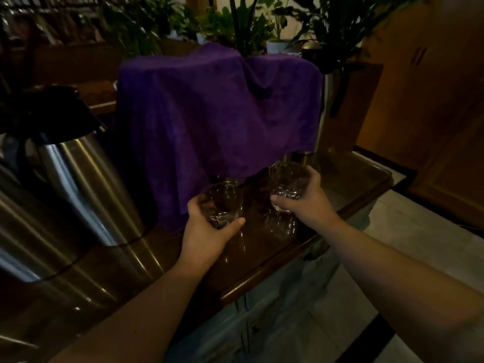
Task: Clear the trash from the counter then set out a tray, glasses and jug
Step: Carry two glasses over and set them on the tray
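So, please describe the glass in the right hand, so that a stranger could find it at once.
Find the big purple cloth draped over something on the wooden counter. Below its lower right edge, the right hand grips a clear patterned glass. Unlike the similar glass in the left hand, it sits higher and farther right.
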